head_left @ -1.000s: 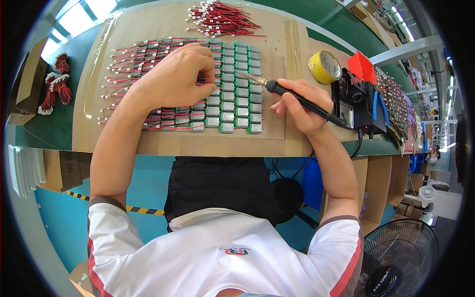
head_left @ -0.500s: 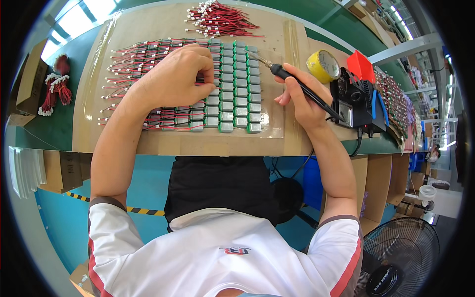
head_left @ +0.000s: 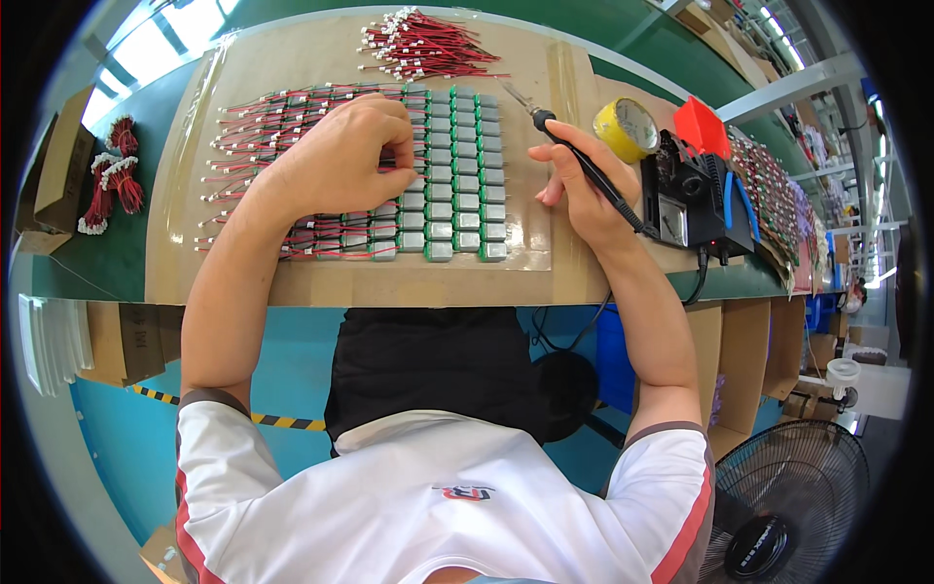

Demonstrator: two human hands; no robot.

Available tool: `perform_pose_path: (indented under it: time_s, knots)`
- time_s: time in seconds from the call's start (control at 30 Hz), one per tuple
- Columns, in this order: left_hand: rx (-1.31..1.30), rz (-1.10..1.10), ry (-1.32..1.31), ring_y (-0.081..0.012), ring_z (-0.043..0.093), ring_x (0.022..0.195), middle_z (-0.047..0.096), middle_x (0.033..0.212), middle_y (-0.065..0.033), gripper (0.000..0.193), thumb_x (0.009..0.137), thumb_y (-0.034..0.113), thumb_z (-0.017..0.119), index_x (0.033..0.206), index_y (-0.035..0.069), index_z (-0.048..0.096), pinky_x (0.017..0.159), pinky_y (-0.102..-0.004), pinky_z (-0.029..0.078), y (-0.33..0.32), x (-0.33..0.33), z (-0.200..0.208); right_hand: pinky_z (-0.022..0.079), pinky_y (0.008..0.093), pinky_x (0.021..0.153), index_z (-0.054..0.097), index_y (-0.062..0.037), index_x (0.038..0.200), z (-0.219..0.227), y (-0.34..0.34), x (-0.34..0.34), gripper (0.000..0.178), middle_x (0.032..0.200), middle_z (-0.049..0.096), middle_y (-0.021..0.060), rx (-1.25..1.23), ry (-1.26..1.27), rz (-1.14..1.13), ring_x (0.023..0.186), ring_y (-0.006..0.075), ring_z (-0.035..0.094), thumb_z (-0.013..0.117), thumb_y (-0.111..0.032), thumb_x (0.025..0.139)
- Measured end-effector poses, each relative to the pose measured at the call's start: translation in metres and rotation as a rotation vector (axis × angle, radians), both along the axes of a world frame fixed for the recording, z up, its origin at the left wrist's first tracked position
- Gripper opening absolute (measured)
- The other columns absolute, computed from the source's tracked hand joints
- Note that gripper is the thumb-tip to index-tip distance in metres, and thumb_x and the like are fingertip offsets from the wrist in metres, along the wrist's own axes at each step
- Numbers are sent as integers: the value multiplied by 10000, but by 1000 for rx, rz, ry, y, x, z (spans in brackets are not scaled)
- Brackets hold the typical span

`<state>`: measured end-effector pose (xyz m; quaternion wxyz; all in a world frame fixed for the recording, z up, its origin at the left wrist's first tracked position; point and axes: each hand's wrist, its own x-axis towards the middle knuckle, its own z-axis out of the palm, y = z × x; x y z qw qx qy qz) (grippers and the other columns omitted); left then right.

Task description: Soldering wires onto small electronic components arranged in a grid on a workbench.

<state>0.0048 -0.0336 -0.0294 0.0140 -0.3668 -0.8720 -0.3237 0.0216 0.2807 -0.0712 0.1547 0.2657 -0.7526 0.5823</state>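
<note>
Fingers of the right hand (head_left: pixel 584 201) grip a soldering iron (head_left: pixel 592 175) that projects beyond them. Those of the left hand (head_left: pixel 352 151) curl (any hold cannot be told) over green-and-grey blocks (head_left: pixel 466 200), many to their right.

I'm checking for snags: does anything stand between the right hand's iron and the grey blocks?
Nothing visible: the right hand holds the iron right of the grey blocks; the tape is right of the iron.

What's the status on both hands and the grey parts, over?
Left hand over grey parts, grip unclear. Right hand holding soldering iron, tip beyond their far right corner. Left hand hides some parts.
</note>
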Motion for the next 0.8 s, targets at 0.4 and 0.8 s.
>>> perform_pose_path:
  time_s: [0.4,0.8]
  knots:
    - [69,54,-72,-247,646,841,679,873,-91,167,798,78,816,879,3,691,774,-370,520,-4,-1,19,507,217,515,720,-20,1246,2,-1,-2,256,918,788,90,-3,70,-34,556,65,629,690,-5,993]
    - [-277,345,-55,-269,735,808,767,853,-156,148,828,139,799,895,10,770,785,-397,574,-40,-119,7,521,217,526,707,-6,1255,7,3,0,266,922,780,96,95,203,-41,574,69,633,693,0,989]
